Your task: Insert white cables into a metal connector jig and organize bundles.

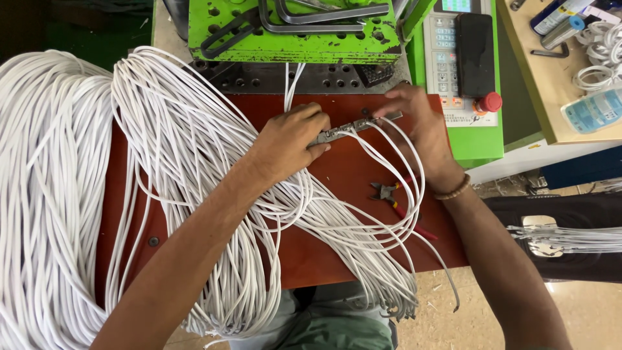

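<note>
A narrow grey metal fixture bar (pixel 353 126) lies on the red-brown worktable (pixel 337 175), with white cable ends fed into it. My left hand (pixel 291 139) is closed on the bar's left end. My right hand (pixel 414 120) rests fingertips on its right end, near the green machine. A large bundle of white cables (pixel 194 162) drapes over the table from the left and loops under both forearms. Two white cables (pixel 289 84) run up from the bar into the machine.
A green moulding machine (pixel 291 29) stands behind the table, with a keypad panel (pixel 444 65), a black phone (pixel 475 55) and a red button (pixel 490 102). Red-handled cutters (pixel 398 201) lie on the table. A wooden bench (pixel 557 71) at right holds coiled cables and bottles.
</note>
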